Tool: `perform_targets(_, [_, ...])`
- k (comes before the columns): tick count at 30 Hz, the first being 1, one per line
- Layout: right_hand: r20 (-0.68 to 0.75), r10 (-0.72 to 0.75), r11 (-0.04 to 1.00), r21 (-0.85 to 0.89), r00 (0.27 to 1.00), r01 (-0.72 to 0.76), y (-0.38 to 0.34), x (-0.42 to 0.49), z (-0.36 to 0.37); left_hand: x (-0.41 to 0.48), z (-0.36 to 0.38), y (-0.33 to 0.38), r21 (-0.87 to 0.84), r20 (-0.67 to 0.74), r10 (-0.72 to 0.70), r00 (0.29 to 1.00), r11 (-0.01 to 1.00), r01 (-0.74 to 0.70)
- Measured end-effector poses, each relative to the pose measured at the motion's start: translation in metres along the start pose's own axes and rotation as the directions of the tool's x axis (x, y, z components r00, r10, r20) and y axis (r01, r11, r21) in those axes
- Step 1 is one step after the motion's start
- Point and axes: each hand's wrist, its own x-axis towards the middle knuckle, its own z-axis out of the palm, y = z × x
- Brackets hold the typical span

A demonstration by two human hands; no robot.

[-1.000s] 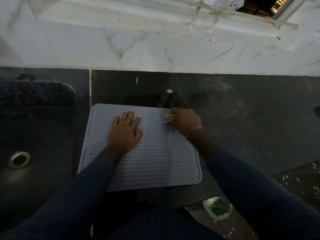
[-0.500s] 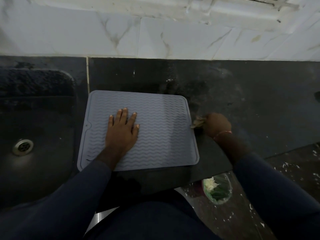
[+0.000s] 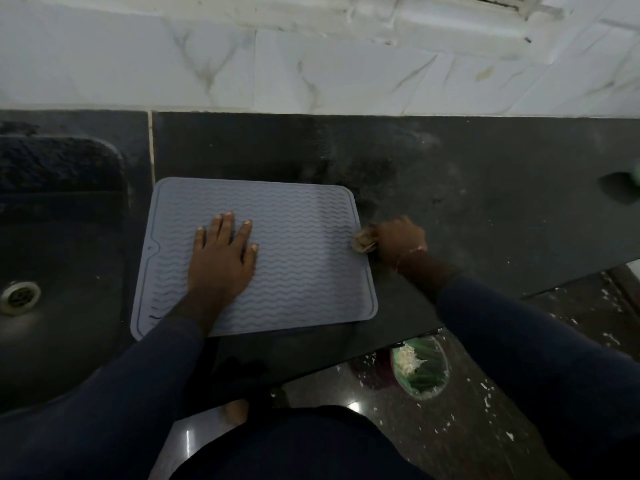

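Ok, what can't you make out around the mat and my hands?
Head view:
The wad in the right hand: mostly covered by that hand; cloth or scrubber unclear.
The green thing on the counter: cut off by the right edge.
The bin on the floor: partly behind the counter's edge.

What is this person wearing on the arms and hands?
Long dark navy sleeves, left sleeve and right sleeve, end short of the wrists. No gloves: left hand bare, right hand with a thin pinkish bracelet at the wrist.

Dark navy long sleeves (image 3: 131, 382), bare hands (image 3: 221, 261), thin pink wrist bracelet (image 3: 410, 253)
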Motion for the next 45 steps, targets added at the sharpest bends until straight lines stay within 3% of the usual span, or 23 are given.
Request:
perform_targets(2, [0.041, 0.124, 0.989, 0.069, 0.991, -0.127, 0.007, 0.007, -0.017, 0.000, -0.002, 0.001, 0.005, 0.017, -0.003, 1.000, 1.000, 0.003])
perform_targets(4, [-0.047, 0.134, 0.969, 0.215, 0.990, -0.121, -0.009, 0.018, -0.034, 0.000, -0.004, 0.001, 0.007, 0.022, -0.008, 1.000, 1.000, 0.008])
perform_targets(8, [-0.271, -0.141, 0.904, 0.356, 0.952, 0.236, -0.103, 0.030, -0.052, 0.001, -0.006, 0.003, 0.021, 0.053, -0.014, 0.999, 1.000, 0.013])
perform_targets(12, [-0.141, -0.339, 0.925, 0.131, 0.930, 0.357, -0.149, 0.025, -0.025, 0.001, -0.007, 0.002, 0.031, 0.046, -0.011, 0.999, 0.999, 0.009])
perform_targets(16, [-0.101, -0.270, 0.960, 0.042, 0.957, 0.276, -0.065, 0.024, -0.003, -0.001, -0.008, -0.001, -0.010, 0.058, 0.009, 0.998, 1.000, -0.009])
perform_targets(20, [0.052, 0.004, 0.998, -0.070, 0.999, -0.001, 0.004, 0.033, -0.019, 0.002, -0.007, 0.002, -0.021, 0.031, 0.008, 0.999, 1.000, -0.008])
perform_targets(22, [0.050, 0.099, 0.994, 0.038, 0.994, -0.100, -0.002, 0.042, -0.037, 0.001, -0.006, 0.003, -0.004, 0.051, 0.012, 0.999, 1.000, -0.011])
perform_targets(24, [-0.103, 0.067, 0.982, 0.181, 0.992, -0.047, -0.030, 0.054, -0.054, 0.001, -0.007, 0.002, 0.026, 0.064, -0.002, 0.998, 1.000, 0.000])
perform_targets(26, [-0.231, -0.117, 0.947, 0.266, 0.966, 0.178, -0.075, 0.058, -0.067, 0.006, -0.007, 0.008, 0.051, 0.091, -0.031, 0.995, 0.998, 0.027])
perform_targets(29, [-0.196, -0.361, 0.905, 0.161, 0.912, 0.393, -0.138, 0.057, -0.064, 0.011, -0.003, 0.029, 0.059, 0.132, -0.020, 0.991, 0.998, 0.013])
perform_targets(32, [-0.075, -0.367, 0.929, 0.026, 0.927, 0.370, -0.127, 0.053, -0.033, 0.010, 0.003, 0.033, 0.054, 0.103, 0.024, 0.994, 0.998, -0.029])
perform_targets(35, [-0.068, -0.306, 0.951, 0.037, 0.950, 0.308, -0.061, 0.049, -0.014, 0.008, 0.007, 0.029, 0.042, 0.076, 0.033, 0.997, 0.998, -0.036])
perform_targets(38, [-0.040, -0.173, 0.985, -0.002, 0.984, 0.173, -0.025, 0.053, -0.023, 0.010, 0.007, 0.031, 0.040, 0.067, 0.035, 0.997, 0.998, -0.038])
perform_targets(41, [-0.039, -0.040, 0.997, 0.068, 0.998, 0.042, -0.040, 0.076, -0.055, 0.008, 0.007, 0.032, 0.019, 0.057, 0.031, 0.998, 0.999, -0.032])
perform_targets(43, [-0.143, -0.054, 0.980, 0.181, 0.988, 0.080, -0.062, 0.089, -0.074, 0.008, 0.006, 0.031, 0.024, 0.063, 0.033, 0.997, 0.999, -0.034])
perform_targets(45, [-0.192, -0.188, 0.951, 0.210, 0.963, 0.227, -0.087, 0.096, -0.080, 0.010, 0.007, 0.031, 0.028, 0.067, 0.024, 0.997, 0.999, -0.026])
